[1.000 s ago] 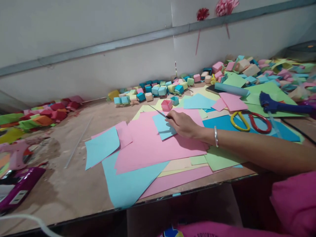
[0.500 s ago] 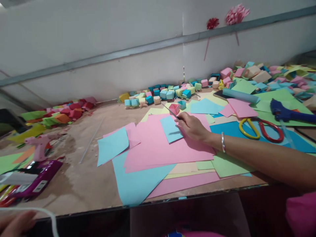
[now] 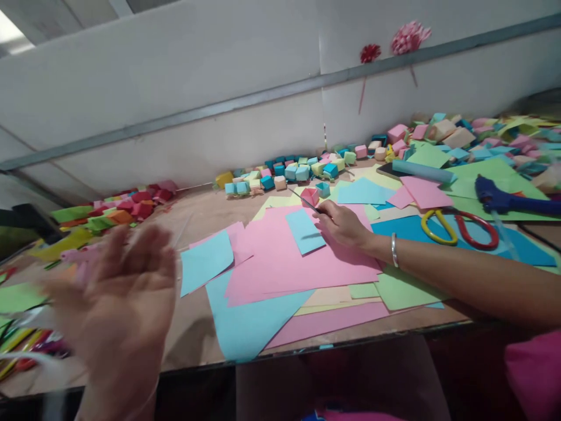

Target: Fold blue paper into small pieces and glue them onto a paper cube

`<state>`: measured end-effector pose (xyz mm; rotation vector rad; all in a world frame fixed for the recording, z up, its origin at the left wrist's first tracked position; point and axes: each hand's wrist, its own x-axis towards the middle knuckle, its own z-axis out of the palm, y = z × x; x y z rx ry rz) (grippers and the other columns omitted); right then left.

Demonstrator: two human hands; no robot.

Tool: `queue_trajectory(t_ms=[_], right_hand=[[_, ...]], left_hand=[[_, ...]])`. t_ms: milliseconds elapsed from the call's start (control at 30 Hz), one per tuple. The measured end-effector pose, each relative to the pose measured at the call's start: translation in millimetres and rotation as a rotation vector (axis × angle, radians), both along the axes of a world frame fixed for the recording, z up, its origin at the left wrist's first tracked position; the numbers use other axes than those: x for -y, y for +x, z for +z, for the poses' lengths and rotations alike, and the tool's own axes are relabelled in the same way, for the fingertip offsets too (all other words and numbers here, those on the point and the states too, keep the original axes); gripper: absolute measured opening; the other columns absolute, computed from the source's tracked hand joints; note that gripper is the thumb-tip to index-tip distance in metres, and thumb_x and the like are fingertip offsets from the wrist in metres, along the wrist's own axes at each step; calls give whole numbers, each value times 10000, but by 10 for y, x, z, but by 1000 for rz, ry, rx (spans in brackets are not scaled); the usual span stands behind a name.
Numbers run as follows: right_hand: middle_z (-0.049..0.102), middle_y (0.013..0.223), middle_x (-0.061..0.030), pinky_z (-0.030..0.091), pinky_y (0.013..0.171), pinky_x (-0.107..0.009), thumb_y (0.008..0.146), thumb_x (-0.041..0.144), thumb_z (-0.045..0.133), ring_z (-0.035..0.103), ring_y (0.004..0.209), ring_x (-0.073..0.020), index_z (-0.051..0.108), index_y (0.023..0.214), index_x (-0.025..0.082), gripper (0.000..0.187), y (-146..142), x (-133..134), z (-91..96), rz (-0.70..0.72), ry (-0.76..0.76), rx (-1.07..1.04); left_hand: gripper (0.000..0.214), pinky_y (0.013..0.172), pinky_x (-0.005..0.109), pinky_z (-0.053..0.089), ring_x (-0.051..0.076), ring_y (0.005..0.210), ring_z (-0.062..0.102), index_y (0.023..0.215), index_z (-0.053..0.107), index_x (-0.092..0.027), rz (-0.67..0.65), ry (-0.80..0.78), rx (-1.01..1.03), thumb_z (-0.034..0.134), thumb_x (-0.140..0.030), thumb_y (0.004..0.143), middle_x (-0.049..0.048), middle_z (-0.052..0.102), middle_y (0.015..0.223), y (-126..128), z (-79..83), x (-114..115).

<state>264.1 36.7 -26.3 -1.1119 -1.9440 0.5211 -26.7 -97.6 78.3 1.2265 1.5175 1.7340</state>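
Observation:
My right hand (image 3: 340, 224) rests on pink paper sheets (image 3: 263, 263), closed round a thin dark pointed tool (image 3: 309, 204), whose kind I cannot make out. The tool's tip points up and left, towards a small open pink paper box (image 3: 310, 196) and a light-blue one (image 3: 323, 189). A small light-blue paper rectangle (image 3: 302, 229) lies just left of the hand. My left hand (image 3: 127, 304) is raised over the left side of the table, palm showing, fingers stretched and a little blurred, holding nothing. Right of it lies another light-blue paper piece (image 3: 205, 263).
Small paper cubes (image 3: 291, 172) line the wall, with a larger pile (image 3: 456, 134) at right. A yellow loop handle (image 3: 438, 227), a red one (image 3: 477, 230) and a blue glue gun (image 3: 495, 196) lie on the right. A pink glue gun (image 3: 83, 257) is partly hidden behind my left hand.
My left hand has come up from the bottom left corner and opened over the table. The right hand keeps its place with the tool. The view has tilted slightly.

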Motion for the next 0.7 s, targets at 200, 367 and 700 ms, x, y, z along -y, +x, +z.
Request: queue_trajectory(t_ms=[200, 367, 700], right_hand=[[682, 866, -73, 378, 661, -294, 952, 264, 432, 605, 750, -193, 559, 981, 178, 156, -17, -2, -2, -10, 8, 103], [697, 942, -96, 381, 771, -319, 929, 221, 469, 610, 850, -217, 620, 1027, 150, 193, -40, 15, 1, 149, 147, 345], [685, 950, -108, 358, 740, -314, 951, 220, 449, 577, 836, -221, 621, 1040, 144, 209, -80, -5, -55, 154, 119, 427]], left_hand=[[284, 768, 336, 534, 212, 849, 675, 1001, 736, -179, -155, 70, -812, 634, -352, 800, 85, 734, 999, 152, -181, -1361], [75, 851, 367, 495, 215, 884, 649, 785, 728, -141, -355, -21, -1048, 682, -195, 759, 76, 719, 905, 143, -480, -2301], [230, 754, 344, 537, 157, 815, 628, 941, 636, -128, -553, -199, -1064, 593, -353, 913, 41, 655, 924, 27, -740, -2637]])
